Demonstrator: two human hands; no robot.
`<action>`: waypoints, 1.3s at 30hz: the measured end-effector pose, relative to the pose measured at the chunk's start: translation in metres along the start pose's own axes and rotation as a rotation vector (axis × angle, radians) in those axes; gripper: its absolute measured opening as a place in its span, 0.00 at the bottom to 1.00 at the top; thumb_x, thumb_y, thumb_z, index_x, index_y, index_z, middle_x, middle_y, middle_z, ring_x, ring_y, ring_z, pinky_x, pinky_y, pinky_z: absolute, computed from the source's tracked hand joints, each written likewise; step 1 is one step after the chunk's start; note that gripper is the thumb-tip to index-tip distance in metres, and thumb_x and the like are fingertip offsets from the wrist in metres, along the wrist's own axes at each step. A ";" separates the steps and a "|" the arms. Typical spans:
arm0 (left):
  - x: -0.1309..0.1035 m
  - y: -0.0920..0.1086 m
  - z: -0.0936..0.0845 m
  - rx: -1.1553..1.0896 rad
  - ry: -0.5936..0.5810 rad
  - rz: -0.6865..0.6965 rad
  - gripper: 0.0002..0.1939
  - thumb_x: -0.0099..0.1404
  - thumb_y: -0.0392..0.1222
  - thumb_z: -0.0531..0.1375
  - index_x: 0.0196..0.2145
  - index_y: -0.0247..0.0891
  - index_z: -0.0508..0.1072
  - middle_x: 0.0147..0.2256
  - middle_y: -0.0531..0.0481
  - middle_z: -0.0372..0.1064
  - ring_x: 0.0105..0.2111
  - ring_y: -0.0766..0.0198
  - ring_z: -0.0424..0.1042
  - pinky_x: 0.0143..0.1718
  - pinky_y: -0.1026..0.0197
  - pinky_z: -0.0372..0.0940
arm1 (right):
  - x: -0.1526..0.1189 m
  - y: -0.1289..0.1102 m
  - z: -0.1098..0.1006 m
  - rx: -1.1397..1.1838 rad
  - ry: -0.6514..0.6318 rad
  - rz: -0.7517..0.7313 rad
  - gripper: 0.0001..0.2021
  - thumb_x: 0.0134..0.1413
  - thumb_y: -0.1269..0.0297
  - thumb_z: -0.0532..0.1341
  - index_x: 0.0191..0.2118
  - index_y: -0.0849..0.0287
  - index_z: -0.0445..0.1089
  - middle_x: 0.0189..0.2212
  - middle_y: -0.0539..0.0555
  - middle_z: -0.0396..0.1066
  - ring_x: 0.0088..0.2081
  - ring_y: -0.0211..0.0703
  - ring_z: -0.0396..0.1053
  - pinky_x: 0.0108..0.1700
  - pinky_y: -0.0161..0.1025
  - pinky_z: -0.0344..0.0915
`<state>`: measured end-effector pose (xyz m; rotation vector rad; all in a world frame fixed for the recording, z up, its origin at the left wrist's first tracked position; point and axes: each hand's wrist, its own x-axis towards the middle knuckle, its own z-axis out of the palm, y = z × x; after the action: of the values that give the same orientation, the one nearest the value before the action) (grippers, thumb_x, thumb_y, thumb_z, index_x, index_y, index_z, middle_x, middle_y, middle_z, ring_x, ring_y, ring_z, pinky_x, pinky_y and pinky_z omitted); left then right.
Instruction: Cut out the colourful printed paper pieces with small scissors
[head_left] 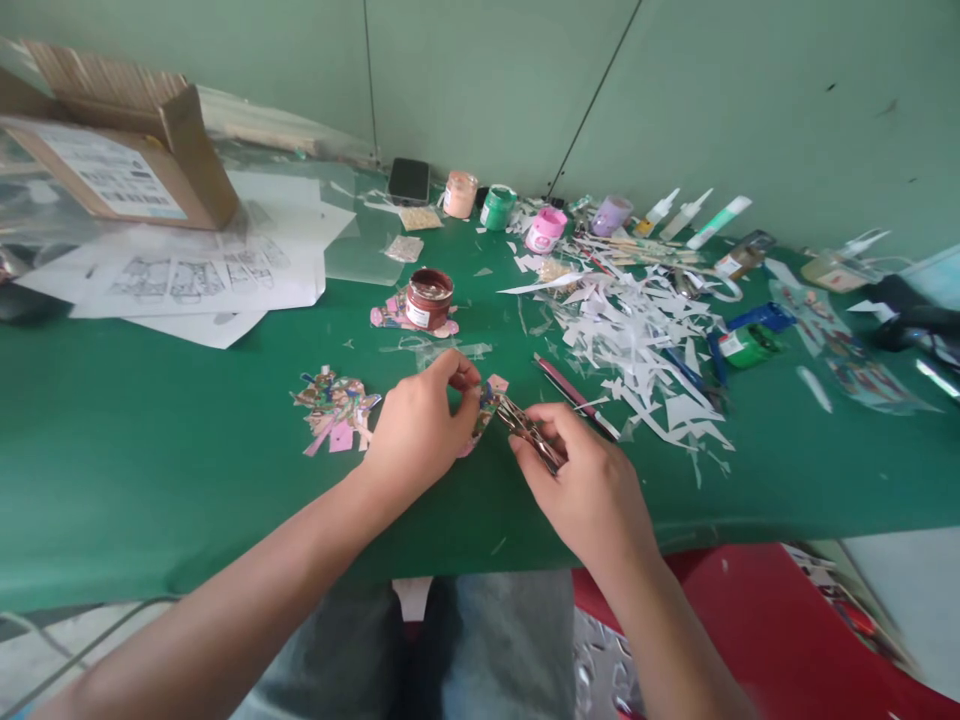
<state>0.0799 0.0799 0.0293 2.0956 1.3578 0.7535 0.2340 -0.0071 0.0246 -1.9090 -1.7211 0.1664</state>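
Near the front middle of the green table, my left hand (424,415) has its thumb and forefinger pinched together at the edge of a small colourful cut-out piece (487,400). My fingers hide part of that piece. From the right, my right hand (589,475) grips a slim, shiny metallic object (529,432) whose tip meets the cut-out; its exact kind is unclear. Left of my left hand lies a loose pile of colourful cut-out pieces (337,410). Beyond my hands stands an open jar of brown paint (430,298), resting on more pink cut-outs.
White paper scraps (630,330) heap on the right, beside a pink pen (574,392). A green paint jar (750,345) lies tipped there. More paint jars (546,230) line the wall. Printed sheets (202,270) and a cardboard box (142,165) occupy the back left.
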 end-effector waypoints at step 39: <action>-0.002 0.007 0.006 0.168 -0.148 -0.068 0.10 0.60 0.38 0.58 0.35 0.45 0.80 0.33 0.53 0.80 0.35 0.54 0.77 0.32 0.58 0.64 | 0.003 0.022 -0.009 -0.096 -0.109 -0.087 0.13 0.59 0.61 0.60 0.48 0.56 0.70 0.36 0.54 0.76 0.35 0.48 0.75 0.34 0.41 0.67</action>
<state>0.0873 0.0750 0.0297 2.1732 1.4450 0.4604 0.2579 -0.0069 0.0221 -1.9202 -1.9129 0.1600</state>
